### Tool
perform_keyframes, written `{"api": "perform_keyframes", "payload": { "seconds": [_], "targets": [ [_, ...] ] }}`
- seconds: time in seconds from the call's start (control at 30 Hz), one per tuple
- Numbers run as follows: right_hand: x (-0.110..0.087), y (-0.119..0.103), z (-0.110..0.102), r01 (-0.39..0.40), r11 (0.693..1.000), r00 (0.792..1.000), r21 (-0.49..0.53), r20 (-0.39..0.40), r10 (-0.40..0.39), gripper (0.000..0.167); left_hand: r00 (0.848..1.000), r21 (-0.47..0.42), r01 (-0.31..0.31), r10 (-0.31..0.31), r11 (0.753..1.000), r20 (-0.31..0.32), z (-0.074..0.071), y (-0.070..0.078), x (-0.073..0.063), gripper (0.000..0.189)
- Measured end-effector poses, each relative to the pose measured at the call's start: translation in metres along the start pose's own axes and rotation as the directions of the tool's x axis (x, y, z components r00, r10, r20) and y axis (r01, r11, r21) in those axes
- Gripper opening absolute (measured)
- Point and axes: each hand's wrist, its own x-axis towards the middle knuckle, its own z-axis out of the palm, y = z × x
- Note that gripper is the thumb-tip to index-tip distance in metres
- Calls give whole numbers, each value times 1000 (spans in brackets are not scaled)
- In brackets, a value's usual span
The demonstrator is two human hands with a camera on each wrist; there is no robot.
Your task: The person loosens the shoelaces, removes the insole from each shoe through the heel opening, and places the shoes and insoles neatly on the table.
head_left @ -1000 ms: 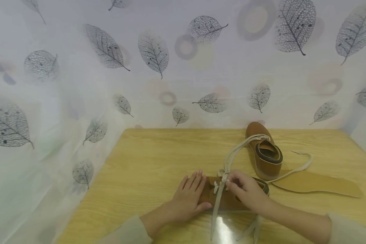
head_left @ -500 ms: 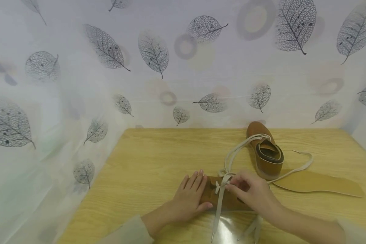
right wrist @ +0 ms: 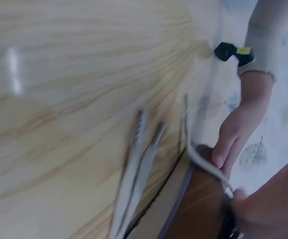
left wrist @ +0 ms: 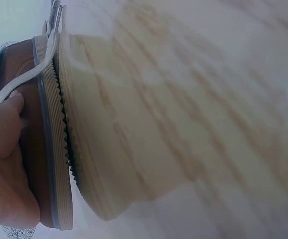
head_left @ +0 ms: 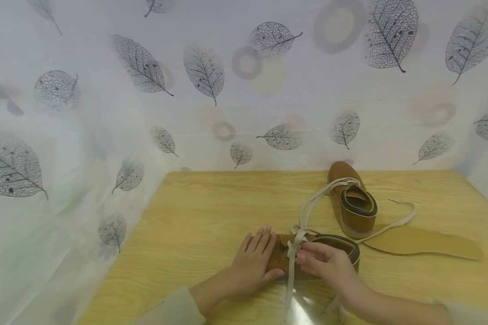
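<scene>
A brown leather shoe [head_left: 279,256] lies with its toe to the left at the front of the table. My left hand [head_left: 252,266] rests across its toe, fingers straight and side by side. Over the eyelets, the beige shoelace [head_left: 291,271] is gathered in a knot with a small loop. My right hand [head_left: 335,268] is bent above the shoe's opening, thumb and fingertips pinching the lace just below the knot. In the right wrist view, the right thumb [right wrist: 239,194] meets the lace, and two lace ends [right wrist: 134,174] trail on the table beside the sole.
A second brown shoe [head_left: 358,225] stands behind to the right, its long lace [head_left: 402,222] curling rightward. Beside it lies a flat tan insole [head_left: 427,243]. A leaf-printed white sheet [head_left: 211,113] rises behind the wooden table [head_left: 211,203].
My right hand has come down from the knot's right side toward the near side, uncovering the shoe's opening. The left hand has stayed on the toe.
</scene>
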Motion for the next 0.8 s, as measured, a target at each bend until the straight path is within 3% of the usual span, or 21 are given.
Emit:
{"api": "perform_keyframes", "payload": {
  "seconds": [0.13,0.23,0.4,0.53,0.8],
  "targets": [
    [2,-10,14,-136,990,987,49,-79,139,48,1000,-11,-7,7,1000,4,0,0,0,81],
    [5,-20,23,-203,968,976,149,-50,213,51,1000,-23,-11,11,1000,5,0,-1,0,81],
    [8,-26,28,-211,934,976,289,12,216,56,1000,-24,-15,15,1000,13,-2,-2,2,81],
    [10,-22,33,-180,928,983,325,29,180,58,1000,1,-6,6,1000,15,-4,-2,3,81],
    [15,-27,38,-210,904,977,373,43,209,65,999,-53,-6,8,999,35,-1,1,1,81]
  ]
}}
